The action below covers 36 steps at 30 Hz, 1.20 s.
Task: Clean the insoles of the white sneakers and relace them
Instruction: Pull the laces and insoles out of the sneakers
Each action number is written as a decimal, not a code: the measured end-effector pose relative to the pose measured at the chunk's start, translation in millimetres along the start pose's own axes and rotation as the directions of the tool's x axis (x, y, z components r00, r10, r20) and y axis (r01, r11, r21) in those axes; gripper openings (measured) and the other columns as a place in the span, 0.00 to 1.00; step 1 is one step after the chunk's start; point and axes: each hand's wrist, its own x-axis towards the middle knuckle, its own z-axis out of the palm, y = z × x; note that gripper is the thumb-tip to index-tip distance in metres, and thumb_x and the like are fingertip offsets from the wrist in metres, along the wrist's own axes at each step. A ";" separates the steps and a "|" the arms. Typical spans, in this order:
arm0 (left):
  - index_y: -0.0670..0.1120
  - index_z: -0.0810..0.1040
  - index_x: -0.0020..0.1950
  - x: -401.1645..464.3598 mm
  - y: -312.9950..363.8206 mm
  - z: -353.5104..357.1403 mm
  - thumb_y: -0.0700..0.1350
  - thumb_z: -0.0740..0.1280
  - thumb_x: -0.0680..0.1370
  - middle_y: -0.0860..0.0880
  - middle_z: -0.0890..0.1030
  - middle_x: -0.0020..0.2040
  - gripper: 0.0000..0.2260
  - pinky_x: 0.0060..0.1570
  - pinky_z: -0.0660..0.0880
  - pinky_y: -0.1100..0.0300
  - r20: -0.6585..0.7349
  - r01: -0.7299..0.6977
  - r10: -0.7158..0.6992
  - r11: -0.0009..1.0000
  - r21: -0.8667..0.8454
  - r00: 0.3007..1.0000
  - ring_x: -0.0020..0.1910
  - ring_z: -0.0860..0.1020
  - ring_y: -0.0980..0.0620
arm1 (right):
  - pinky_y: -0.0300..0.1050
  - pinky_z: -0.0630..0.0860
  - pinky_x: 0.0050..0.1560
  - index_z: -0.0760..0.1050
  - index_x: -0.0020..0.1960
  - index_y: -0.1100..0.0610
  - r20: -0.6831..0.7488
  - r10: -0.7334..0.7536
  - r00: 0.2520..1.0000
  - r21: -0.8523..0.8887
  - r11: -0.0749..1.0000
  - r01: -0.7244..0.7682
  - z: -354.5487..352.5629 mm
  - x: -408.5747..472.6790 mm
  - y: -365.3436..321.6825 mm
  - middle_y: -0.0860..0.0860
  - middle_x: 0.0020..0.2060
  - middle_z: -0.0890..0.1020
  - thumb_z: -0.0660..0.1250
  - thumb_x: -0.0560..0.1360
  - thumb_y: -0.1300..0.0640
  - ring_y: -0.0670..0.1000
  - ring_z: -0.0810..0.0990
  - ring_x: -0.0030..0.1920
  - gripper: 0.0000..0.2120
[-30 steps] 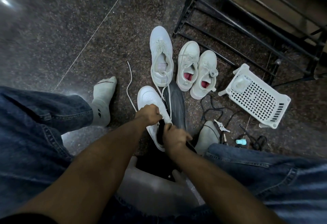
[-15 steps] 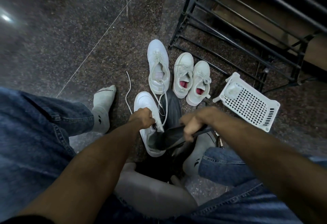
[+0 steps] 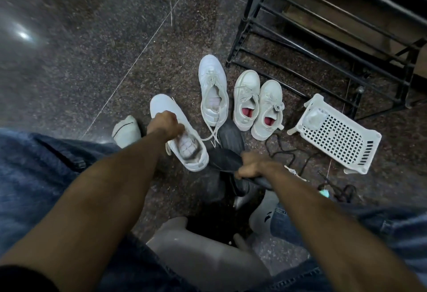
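My left hand (image 3: 164, 124) grips the tongue area of an unlaced white sneaker (image 3: 191, 153) lying on the floor; its inside shows bare and pale. My right hand (image 3: 250, 167) holds a dark insole (image 3: 223, 160) just to the right of that sneaker. A second dark insole (image 3: 231, 135) lies on the floor behind it. The matching white sneaker (image 3: 213, 93) stands farther back with its lace loose and trailing toward the insoles.
A smaller pair of white sneakers with red lining (image 3: 257, 104) stands to the right. A white plastic basket (image 3: 335, 138) lies tipped on the floor beside a black metal shoe rack (image 3: 323, 37). Black laces (image 3: 288, 153) and small items lie near my right foot. A grey stool (image 3: 208, 261) is under me.
My right hand has pulled the dark insole fully out of the sneaker and carried it to the right. My left hand has turned the sneaker, whose opening now shows empty.
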 end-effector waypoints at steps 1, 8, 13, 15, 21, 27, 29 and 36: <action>0.43 0.80 0.50 5.2 1.0 -3.9 0.49 0.70 0.73 0.40 0.81 0.52 0.11 0.46 0.76 0.52 -0.013 -0.011 0.012 1.000 0.011 1.000 0.51 0.79 0.40 | 0.49 0.74 0.59 0.65 0.70 0.55 -0.028 0.018 0.999 0.051 0.999 -0.016 10.8 7.1 -7.6 0.57 0.64 0.75 0.72 0.66 0.43 0.58 0.76 0.61 0.37; 0.44 0.81 0.54 46.2 6.4 -29.0 0.44 0.67 0.75 0.41 0.76 0.58 0.09 0.53 0.75 0.46 -0.105 -0.053 0.063 0.994 0.095 0.992 0.56 0.77 0.37 | 0.53 0.70 0.63 0.51 0.74 0.59 -0.096 0.042 0.994 0.304 0.953 -0.011 54.4 41.2 -45.8 0.59 0.70 0.68 0.69 0.72 0.41 0.61 0.71 0.67 0.42; 0.42 0.74 0.58 46.9 9.4 -1.6 0.48 0.69 0.74 0.39 0.71 0.60 0.16 0.57 0.73 0.43 -0.030 -0.069 0.068 0.997 -0.019 0.997 0.58 0.74 0.37 | 0.58 0.64 0.70 0.37 0.78 0.54 -0.125 -0.100 0.987 0.489 0.859 0.149 73.0 55.1 -50.7 0.59 0.77 0.53 0.71 0.72 0.43 0.61 0.60 0.74 0.51; 0.42 0.74 0.60 30.0 8.3 19.4 0.52 0.64 0.76 0.41 0.71 0.61 0.18 0.58 0.70 0.44 -0.170 -0.036 0.056 0.992 0.118 0.984 0.60 0.71 0.38 | 0.56 0.67 0.68 0.37 0.78 0.55 -0.138 -0.083 0.987 0.464 0.875 0.138 81.8 59.4 -45.8 0.60 0.76 0.56 0.68 0.76 0.52 0.61 0.63 0.73 0.46; 0.46 0.65 0.71 -0.7 3.1 70.9 0.58 0.63 0.76 0.45 0.74 0.65 0.27 0.63 0.65 0.45 -0.042 -0.044 0.056 0.969 0.241 0.998 0.66 0.70 0.44 | 0.51 0.72 0.54 0.42 0.78 0.51 -0.128 0.053 0.990 0.375 0.927 -0.001 94.6 61.2 -32.3 0.63 0.63 0.75 0.63 0.77 0.58 0.62 0.77 0.60 0.39; 0.49 0.73 0.65 10.1 13.6 43.7 0.43 0.59 0.78 0.41 0.80 0.58 0.15 0.57 0.70 0.50 0.048 -0.120 0.110 0.927 0.355 0.993 0.56 0.78 0.39 | 0.53 0.71 0.59 0.50 0.76 0.52 -0.198 -0.071 0.978 0.321 0.937 0.133 92.1 67.3 -33.1 0.59 0.70 0.68 0.62 0.77 0.59 0.62 0.74 0.64 0.32; 0.49 0.74 0.64 19.9 9.7 26.3 0.44 0.62 0.78 0.40 0.79 0.58 0.14 0.52 0.73 0.50 0.023 -0.121 0.120 0.931 0.344 0.992 0.56 0.78 0.38 | 0.54 0.71 0.62 0.52 0.76 0.54 -0.182 -0.104 0.978 0.294 0.943 0.155 91.1 71.2 -32.9 0.58 0.71 0.65 0.63 0.77 0.57 0.63 0.72 0.65 0.32; 0.54 0.77 0.64 69.4 14.8 -31.6 0.38 0.62 0.75 0.41 0.76 0.63 0.20 0.56 0.74 0.46 -0.144 -0.117 0.166 0.947 0.300 0.975 0.59 0.77 0.37 | 0.53 0.69 0.66 0.59 0.74 0.56 -0.105 -0.163 0.981 0.259 0.948 0.185 97.4 80.4 -30.3 0.57 0.72 0.61 0.63 0.78 0.53 0.61 0.70 0.67 0.27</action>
